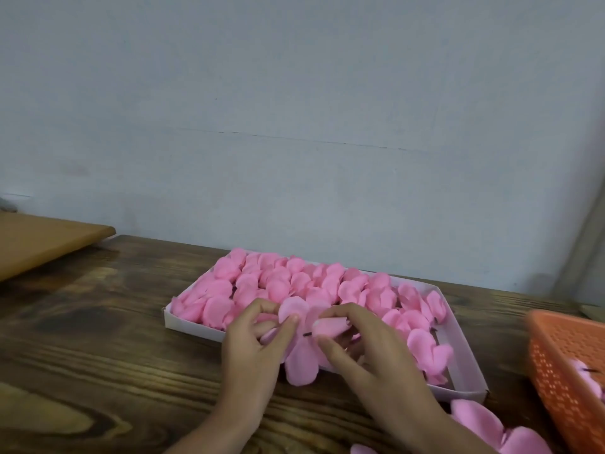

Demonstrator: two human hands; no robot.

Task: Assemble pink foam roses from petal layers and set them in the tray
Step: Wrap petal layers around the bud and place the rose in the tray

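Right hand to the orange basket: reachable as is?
Probably yes, once freed. The orange basket sits on the table just right of the right hand with nothing between them, but that hand and the left hand are both pinching the rose being assembled.

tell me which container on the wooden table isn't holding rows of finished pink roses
The orange perforated plastic basket at the right edge; the white cardboard tray is the one packed with roses.

Soft, even, slightly dim light; weak shadows, overall blur, wide-angle bending at the edges.
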